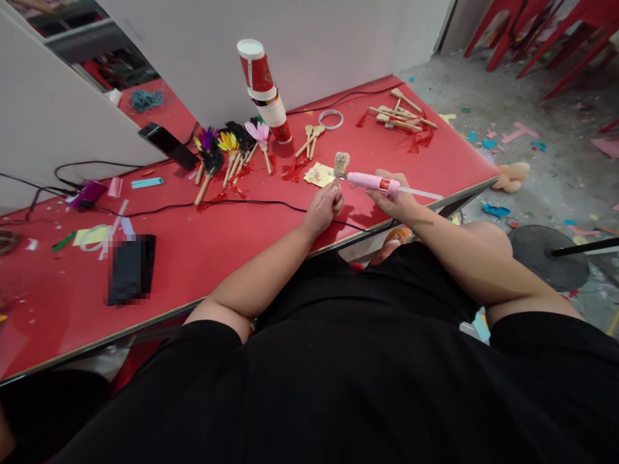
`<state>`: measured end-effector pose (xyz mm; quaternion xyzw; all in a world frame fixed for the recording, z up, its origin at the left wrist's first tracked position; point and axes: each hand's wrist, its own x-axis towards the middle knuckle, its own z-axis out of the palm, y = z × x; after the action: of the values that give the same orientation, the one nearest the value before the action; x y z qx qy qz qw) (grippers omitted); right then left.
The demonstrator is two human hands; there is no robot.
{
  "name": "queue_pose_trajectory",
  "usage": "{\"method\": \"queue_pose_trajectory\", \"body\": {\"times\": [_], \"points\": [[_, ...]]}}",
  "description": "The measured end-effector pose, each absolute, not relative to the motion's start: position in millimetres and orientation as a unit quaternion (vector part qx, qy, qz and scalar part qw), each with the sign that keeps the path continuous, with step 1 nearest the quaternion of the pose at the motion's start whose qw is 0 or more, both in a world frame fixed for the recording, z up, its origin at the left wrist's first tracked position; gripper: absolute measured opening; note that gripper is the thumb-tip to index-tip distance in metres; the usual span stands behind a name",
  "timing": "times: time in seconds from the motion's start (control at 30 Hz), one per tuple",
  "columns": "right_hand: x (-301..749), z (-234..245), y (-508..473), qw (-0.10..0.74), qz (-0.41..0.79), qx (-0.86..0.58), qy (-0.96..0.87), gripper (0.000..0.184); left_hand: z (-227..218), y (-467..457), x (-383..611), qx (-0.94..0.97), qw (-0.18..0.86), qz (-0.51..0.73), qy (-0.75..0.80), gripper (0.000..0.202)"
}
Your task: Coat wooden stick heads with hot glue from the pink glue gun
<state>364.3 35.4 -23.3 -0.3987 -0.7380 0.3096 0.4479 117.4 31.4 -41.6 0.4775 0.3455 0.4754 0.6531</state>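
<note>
Tabletop [203,238] beneath, hands [326,207] [402,201] partly hide stick [341,164] and glue gun [366,181].

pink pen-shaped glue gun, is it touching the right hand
Touching. The head view shows the bare right hand gripping the pink pen-shaped glue gun near its rear end, with no gap between them.
</note>
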Motion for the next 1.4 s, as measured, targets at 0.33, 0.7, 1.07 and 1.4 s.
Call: {"method": "queue_pose_trajectory", "body": {"times": [0.33, 0.7, 1.07, 1.4], "points": [[367.7, -29.9, 38.8, 0.444, 0.316, -0.413, -0.73, 0.067, -42.4, 32.0, 118.0, 0.453, 0.665, 0.474, 0.358, 0.052], [366.1, -25.2, 36.7, 0.466, 0.31, -0.392, -0.73, 0.07, -42.1, 30.9, 118.1, 0.461, 0.663, 0.474, 0.35, 0.054], [368.0, -29.2, 42.2, 0.466, 0.308, -0.38, -0.737, 0.07, -44.2, 28.2, 118.6, 0.482, 0.651, 0.492, 0.319, 0.058], [370.2, -34.8, 47.3, 0.474, 0.3, -0.378, -0.737, 0.068, -37.7, 19.1, 120.7, 0.493, 0.638, 0.501, 0.314, 0.057]]}}
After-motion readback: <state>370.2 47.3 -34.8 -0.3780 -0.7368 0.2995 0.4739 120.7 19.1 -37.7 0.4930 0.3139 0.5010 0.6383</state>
